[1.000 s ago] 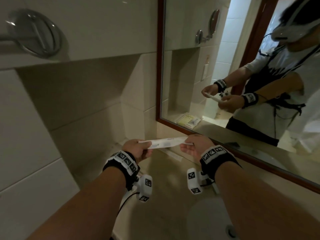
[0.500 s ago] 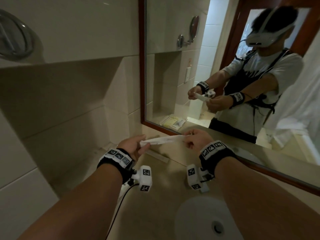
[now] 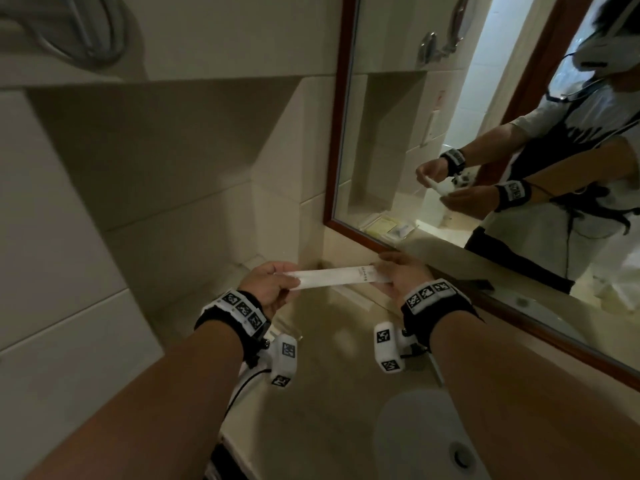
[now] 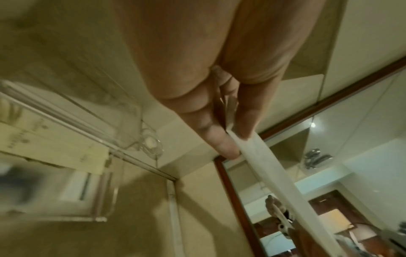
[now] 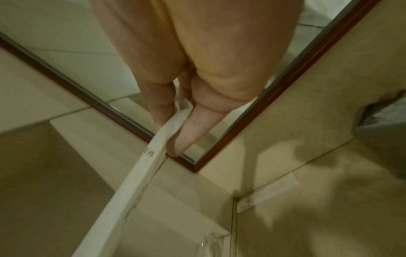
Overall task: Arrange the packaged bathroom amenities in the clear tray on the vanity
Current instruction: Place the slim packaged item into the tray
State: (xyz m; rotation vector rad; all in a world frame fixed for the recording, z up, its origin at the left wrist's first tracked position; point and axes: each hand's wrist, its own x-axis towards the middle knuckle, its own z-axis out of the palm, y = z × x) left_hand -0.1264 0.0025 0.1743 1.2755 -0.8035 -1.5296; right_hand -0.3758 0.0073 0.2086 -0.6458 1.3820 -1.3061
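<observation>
A long, flat white amenity packet (image 3: 337,277) hangs level above the vanity counter, held by both ends. My left hand (image 3: 273,284) pinches its left end between thumb and fingers (image 4: 219,139). My right hand (image 3: 398,275) pinches the right end, where small print shows (image 5: 149,153). In the left wrist view the clear tray (image 4: 103,205) sits below on the counter, holding cream-coloured packets (image 4: 44,139). The head view shows only a sliver of that tray (image 3: 287,327) under my left wrist.
A wood-framed mirror (image 3: 346,133) runs along the back right, close behind the right hand. The white basin (image 3: 433,438) lies at the lower right. Another flat packet (image 5: 268,193) lies on the counter by the wall. A tiled niche fills the left corner.
Both hands keep the same pinch on the packet, which stays stretched between them. The head has turned, so the mirror and basin shift in the frame.
</observation>
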